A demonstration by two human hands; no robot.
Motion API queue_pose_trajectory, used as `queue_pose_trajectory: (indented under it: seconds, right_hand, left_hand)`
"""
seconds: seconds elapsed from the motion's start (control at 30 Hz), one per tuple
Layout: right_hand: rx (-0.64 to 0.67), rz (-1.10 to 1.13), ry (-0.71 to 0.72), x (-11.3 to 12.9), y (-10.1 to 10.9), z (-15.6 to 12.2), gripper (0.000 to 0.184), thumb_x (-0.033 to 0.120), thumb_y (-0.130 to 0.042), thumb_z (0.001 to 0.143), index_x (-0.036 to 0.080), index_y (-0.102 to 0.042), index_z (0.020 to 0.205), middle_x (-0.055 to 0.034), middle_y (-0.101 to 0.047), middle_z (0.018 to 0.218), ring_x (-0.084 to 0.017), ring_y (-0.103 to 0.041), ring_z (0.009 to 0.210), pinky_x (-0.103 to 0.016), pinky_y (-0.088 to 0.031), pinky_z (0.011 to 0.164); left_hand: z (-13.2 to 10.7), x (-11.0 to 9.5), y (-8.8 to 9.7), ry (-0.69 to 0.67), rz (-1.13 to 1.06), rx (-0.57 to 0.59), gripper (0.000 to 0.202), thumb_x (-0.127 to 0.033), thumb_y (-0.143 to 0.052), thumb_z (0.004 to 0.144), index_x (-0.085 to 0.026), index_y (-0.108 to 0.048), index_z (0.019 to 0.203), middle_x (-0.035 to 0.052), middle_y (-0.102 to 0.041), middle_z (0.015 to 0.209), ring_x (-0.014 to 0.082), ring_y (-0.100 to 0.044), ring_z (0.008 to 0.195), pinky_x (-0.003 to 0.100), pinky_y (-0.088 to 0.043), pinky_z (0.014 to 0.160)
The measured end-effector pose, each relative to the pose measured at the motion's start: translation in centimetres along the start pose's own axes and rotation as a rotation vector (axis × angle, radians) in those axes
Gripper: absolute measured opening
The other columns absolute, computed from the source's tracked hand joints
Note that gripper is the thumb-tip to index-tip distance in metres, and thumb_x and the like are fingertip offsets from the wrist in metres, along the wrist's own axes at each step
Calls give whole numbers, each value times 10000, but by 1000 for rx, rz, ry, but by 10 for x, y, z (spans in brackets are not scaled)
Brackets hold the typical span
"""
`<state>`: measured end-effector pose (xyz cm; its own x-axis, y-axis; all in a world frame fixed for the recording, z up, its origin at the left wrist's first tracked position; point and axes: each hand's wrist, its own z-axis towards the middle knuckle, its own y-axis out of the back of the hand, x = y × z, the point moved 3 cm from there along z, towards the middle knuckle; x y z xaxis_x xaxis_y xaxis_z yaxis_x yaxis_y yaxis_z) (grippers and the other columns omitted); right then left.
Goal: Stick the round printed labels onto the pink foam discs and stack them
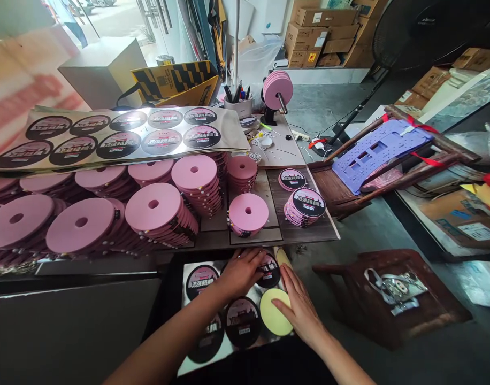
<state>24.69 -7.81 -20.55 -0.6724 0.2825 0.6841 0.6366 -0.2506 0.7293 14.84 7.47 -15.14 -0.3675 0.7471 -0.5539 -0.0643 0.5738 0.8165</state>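
On my lap lies a silver sheet of round labels (pixel 253 293), printed black and pink. My left hand (pixel 242 274) rests across its upper part, fingers stretched out and touching a black label (pixel 270 271) at the top right. Along the right edge of the sheet is my right hand (pixel 303 309), its fingers extended and its thumb apart, over a pale yellow disc (pixel 275 316). Beside the right fingertips, a beige strip (pixel 283 258) shows at the sheet's upper right corner. The undersides of both hands are hidden.
Stacks of pink discs with a centre hole (pixel 153 208) cover the table ahead. Two stacks topped with labels (pixel 307 203) stand at its right end. More label sheets (pixel 116 133) lie behind. A wooden stool (pixel 389 294) and a chair (pixel 341 187) are on the right.
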Motion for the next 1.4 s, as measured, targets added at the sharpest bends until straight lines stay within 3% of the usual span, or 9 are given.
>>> queue_pose_trajectory:
  seconds: [0.07,0.17,0.33,0.47,0.8,1.23,1.4]
  right_hand:
    - [1,62,-29,-5,12,2,564,340,-565,754,165,-431,1274,-155,-462,1311,-286,-417,1216,-458,-378,967]
    - [-123,126,-107,-3,26,24,371,338,-520,793,167,-564,1119,-137,-577,1153,-252,-530,1085,-413,-431,908]
    - [-235,98,-155,6,15,56,266,303,-507,800,143,-651,956,-143,-626,1009,-254,-584,945,-410,-466,827]
    - [-264,43,-155,10,7,54,240,232,-481,803,156,-669,931,-129,-633,950,-248,-589,883,-401,-470,783]
    - [-308,-140,-81,24,10,47,260,178,-422,826,186,-675,883,-98,-653,854,-240,-588,810,-370,-471,718]
    - [-309,-275,6,35,13,40,334,151,-360,852,205,-682,927,-95,-695,938,-230,-643,849,-350,-484,735]
    - [-286,-285,-1,40,14,47,288,145,-389,833,201,-668,785,-94,-687,854,-227,-636,741,-349,-487,668]
  left_hand:
    - [6,1,-7,17,8,-2,577,-252,-557,783,-231,-360,1325,82,-424,1370,264,-375,1239,478,-254,1031]
    - [12,1,-14,38,14,-17,617,-228,-589,759,-208,-354,1329,76,-430,1363,251,-368,1235,420,-291,1024]
    - [12,-1,-16,70,47,-43,592,-209,-622,734,-189,-417,1289,83,-487,1293,257,-397,1189,398,-321,1002]
    - [12,-6,-19,85,79,-70,535,-197,-607,751,-234,-453,1262,72,-494,1251,265,-398,1163,414,-338,973]
    - [11,-8,-26,130,101,-140,479,-169,-580,769,-272,-483,1227,53,-502,1180,257,-419,1099,410,-371,918]
    - [10,-5,-24,150,-34,-170,429,-183,-529,800,-280,-501,1217,67,-512,1202,265,-419,1123,468,-344,937]
    - [3,6,-20,133,-197,-178,341,-289,-391,882,-224,-547,1179,61,-551,1198,201,-469,1115,380,-370,957]
